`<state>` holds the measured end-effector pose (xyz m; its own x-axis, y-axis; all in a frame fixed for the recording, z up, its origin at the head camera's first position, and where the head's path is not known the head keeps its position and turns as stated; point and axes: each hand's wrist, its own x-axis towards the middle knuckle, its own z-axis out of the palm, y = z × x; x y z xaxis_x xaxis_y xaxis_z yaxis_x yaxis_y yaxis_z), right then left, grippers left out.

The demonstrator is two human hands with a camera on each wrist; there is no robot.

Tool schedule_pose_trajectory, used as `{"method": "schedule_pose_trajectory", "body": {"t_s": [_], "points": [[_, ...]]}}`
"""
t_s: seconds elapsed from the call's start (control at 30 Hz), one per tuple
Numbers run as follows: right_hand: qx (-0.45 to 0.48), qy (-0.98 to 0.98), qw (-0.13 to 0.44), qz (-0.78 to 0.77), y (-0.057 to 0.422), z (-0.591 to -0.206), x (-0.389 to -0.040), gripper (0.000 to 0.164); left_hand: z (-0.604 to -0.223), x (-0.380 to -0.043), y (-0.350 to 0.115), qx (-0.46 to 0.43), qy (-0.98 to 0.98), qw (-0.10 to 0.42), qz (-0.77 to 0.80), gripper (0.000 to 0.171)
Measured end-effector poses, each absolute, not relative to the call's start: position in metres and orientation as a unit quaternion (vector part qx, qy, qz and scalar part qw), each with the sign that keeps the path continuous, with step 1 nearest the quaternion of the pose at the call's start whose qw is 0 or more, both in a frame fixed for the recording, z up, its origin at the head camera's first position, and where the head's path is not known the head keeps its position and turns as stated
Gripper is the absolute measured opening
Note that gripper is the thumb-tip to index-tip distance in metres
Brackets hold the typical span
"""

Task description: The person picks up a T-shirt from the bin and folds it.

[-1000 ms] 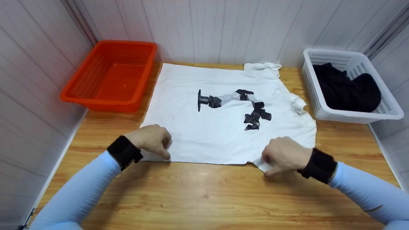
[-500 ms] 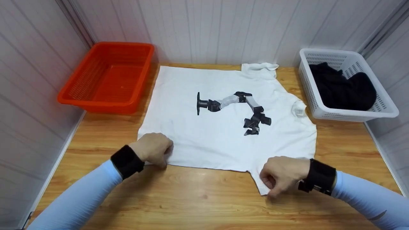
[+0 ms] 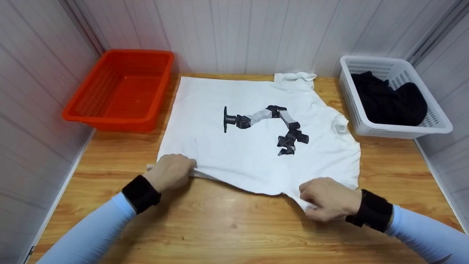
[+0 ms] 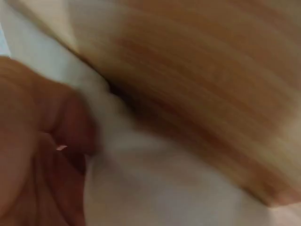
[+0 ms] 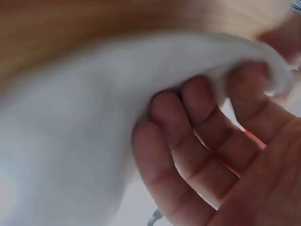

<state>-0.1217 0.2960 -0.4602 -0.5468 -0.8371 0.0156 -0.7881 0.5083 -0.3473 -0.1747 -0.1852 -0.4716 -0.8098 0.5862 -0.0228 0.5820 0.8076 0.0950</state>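
A white T-shirt (image 3: 220,146) with a printed robot arm lies spread on the wooden table, its collar toward the right. My left hand (image 3: 171,171) grips its near edge by the hem corner. With my right hand (image 3: 328,198) I pinch the near sleeve (image 3: 298,201) between thumb and fingers. Between the two hands the near edge is lifted and sags in a curve. The left wrist view shows the white cloth (image 4: 141,174) against the thumb, blurred. In the right wrist view, curled fingers (image 5: 188,136) press into the cloth (image 5: 84,108) from beneath.
An orange basket (image 3: 154,110) stands at the back left of the table (image 3: 227,231). At the back right is a white basket (image 3: 403,132) holding dark cloth (image 3: 392,101). Pale panel walls (image 3: 242,36) close in the back and both sides.
The right hand first drew the sleeve toward the near side, then raised it slightly. My left hand has lifted the hem corner, and the near edge has come up off the table.
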Motion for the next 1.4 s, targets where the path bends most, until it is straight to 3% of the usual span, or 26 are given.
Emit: {"method": "schedule_pose_trajectory", "body": {"t_s": [0.17,0.3,0.4,0.53,0.63,0.7,0.87,1.0,1.2,1.4], "points": [[-0.409,0.845,0.038,-0.341,0.305,-0.446,-0.144,0.024,-0.469,-0.188,-0.197,0.295,0.95,0.002,0.097,0.025],[-0.288,0.87,0.018,-0.4,0.316,-0.444,-0.17,0.016,-0.465,-0.197,-0.206,0.275,0.953,0.03,0.124,0.041],[-0.191,0.911,0.036,-0.363,0.325,-0.449,-0.182,0.034,-0.465,-0.201,-0.212,0.268,0.952,0.063,0.134,0.047],[-0.131,0.963,0.065,-0.225,0.327,-0.457,-0.174,0.054,-0.465,-0.204,-0.223,0.253,0.95,0.119,0.143,0.04],[-0.138,0.98,0.075,-0.125,0.317,-0.46,-0.156,0.069,-0.462,-0.205,-0.231,0.241,0.943,0.165,0.161,0.03],[-0.169,0.98,0.069,-0.082,0.31,-0.464,-0.145,0.069,-0.46,-0.205,-0.235,0.237,0.937,0.191,0.174,0.022],[-0.276,0.961,-0.013,-0.033,0.307,-0.477,-0.132,0.034,-0.452,-0.201,-0.242,0.233,0.922,0.233,0.204,0.004],[-0.339,0.938,-0.04,-0.068,0.32,-0.481,-0.134,0.021,-0.444,-0.195,-0.246,0.219,0.915,0.266,0.213,0.008],[-0.343,0.889,0.064,-0.296,0.349,-0.473,-0.15,0.039,-0.44,-0.186,-0.252,0.189,0.907,0.312,0.211,0.006],[-0.287,0.813,0.166,-0.478,0.381,-0.468,-0.157,0.043,-0.44,-0.184,-0.254,0.155,0.901,0.359,0.188,0.007]]}}
